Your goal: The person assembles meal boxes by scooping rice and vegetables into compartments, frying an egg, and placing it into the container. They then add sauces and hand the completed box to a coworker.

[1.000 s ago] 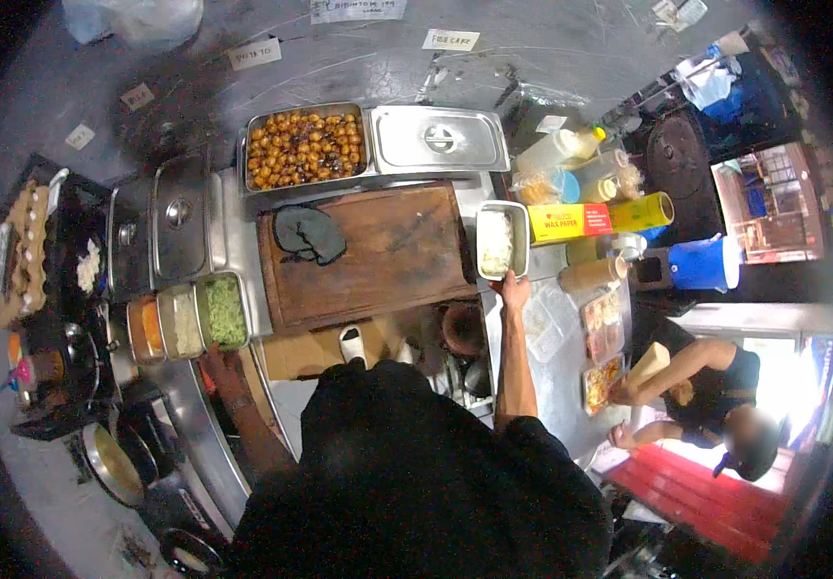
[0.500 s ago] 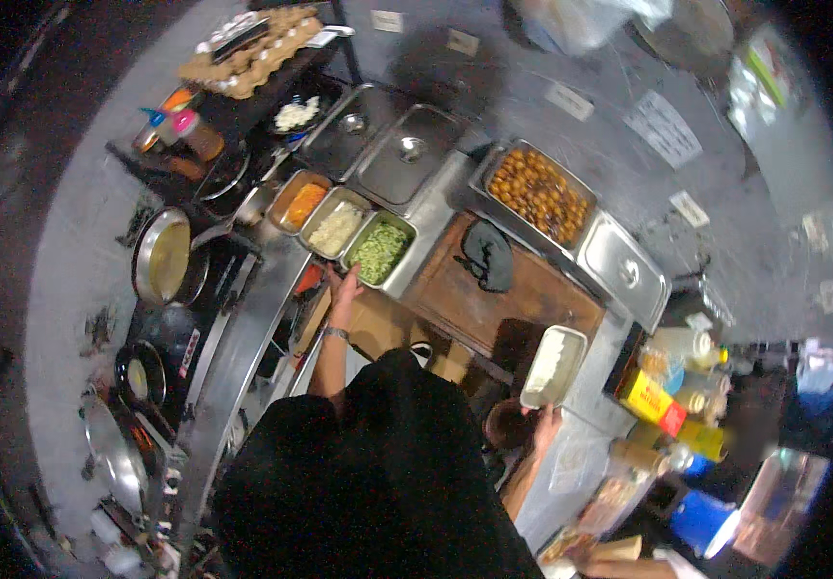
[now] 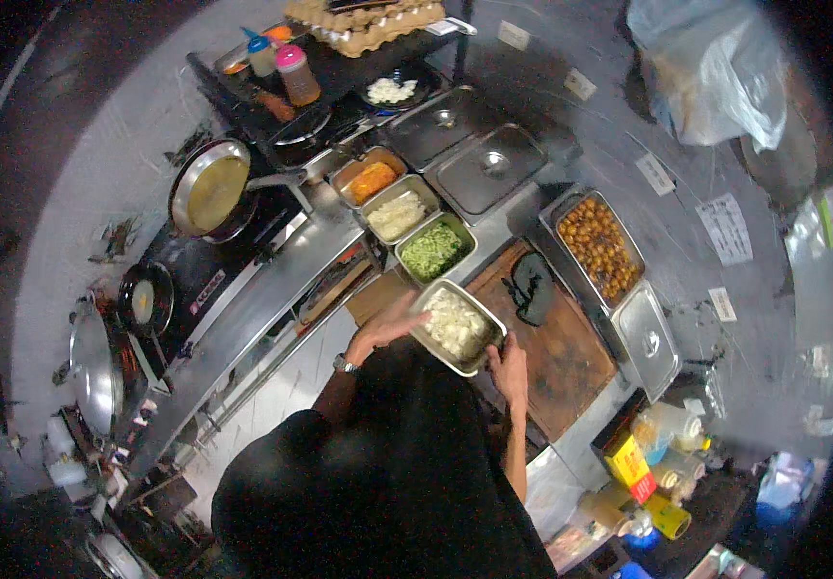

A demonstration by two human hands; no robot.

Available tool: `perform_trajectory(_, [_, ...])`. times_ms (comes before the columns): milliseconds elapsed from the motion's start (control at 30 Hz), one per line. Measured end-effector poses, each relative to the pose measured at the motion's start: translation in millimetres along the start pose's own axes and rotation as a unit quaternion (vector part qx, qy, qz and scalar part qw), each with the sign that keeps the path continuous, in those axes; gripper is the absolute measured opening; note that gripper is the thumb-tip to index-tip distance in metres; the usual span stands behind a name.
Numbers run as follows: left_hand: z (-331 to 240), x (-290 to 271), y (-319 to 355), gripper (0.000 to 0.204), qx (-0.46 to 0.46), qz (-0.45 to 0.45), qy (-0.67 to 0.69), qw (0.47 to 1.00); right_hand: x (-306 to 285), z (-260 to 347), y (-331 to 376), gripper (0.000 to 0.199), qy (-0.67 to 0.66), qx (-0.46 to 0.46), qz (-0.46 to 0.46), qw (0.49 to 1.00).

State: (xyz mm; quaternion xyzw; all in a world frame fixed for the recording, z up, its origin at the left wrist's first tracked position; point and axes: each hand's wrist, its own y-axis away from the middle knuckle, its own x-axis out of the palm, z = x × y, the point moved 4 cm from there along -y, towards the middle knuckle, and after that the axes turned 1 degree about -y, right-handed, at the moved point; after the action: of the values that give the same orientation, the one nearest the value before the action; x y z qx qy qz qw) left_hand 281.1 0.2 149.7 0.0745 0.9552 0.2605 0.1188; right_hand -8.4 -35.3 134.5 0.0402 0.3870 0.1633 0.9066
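Held between my two hands is a small rectangular metal pan, partly filled with pale white chopped pieces. My left hand, below a wristwatch, grips its left side with the fingertips over the rim. At the right corner, my right hand is closed on the rim. Just beyond it stand three similar pans in a row: one of green chopped vegetable, one of whitish shreds and one of orange food. A wooden cutting board lies to the right, with a dark cloth on it.
Lidded steel pans stand at the back. A deep pan of small brown round food sits beyond the board. On the left stove are a frying pan with yellowish liquid and a smaller pan. Bottles crowd the right.
The pan of white pieces has moved left from the counter beside the board to in front of me. My left hand has left the green vegetable pan and taken hold of it.
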Motion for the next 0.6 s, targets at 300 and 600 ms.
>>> perform_trajectory(300, [92.3, -50.9, 46.7, 0.095, 0.032, -0.323, 0.284, 0.902, 108.6, 81.0, -62.0, 0.034, -0.238, 0.025, 0.150, 0.959])
perform_trajectory(600, [177.8, -72.1, -3.2, 0.067, 0.014, -0.425, 0.271, 0.863, 228.3, 123.5, -108.4, 0.042, -0.413, 0.075, 0.342, 0.841])
